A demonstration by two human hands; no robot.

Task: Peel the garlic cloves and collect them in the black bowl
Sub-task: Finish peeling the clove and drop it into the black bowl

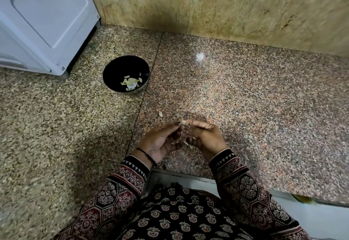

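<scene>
Garlic clove (182, 122), pale and small, pinched between left hand (160, 141) and right hand (205, 137) fingertips.

Dim, slightly blurred (edges bowed), glare spot on the countertop (200, 56).

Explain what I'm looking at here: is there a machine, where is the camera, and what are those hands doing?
No machine here: a person works with bare hands, and the one camera sits on their head, looking down. The left hand and right hand together pinch a garlic clove at their fingertips, apparently peeling it. On the speckled stone counter stands a black bowl holding peeled cloves; a small pale scrap lies near the hands. A white appliance stands at the back left.
</scene>
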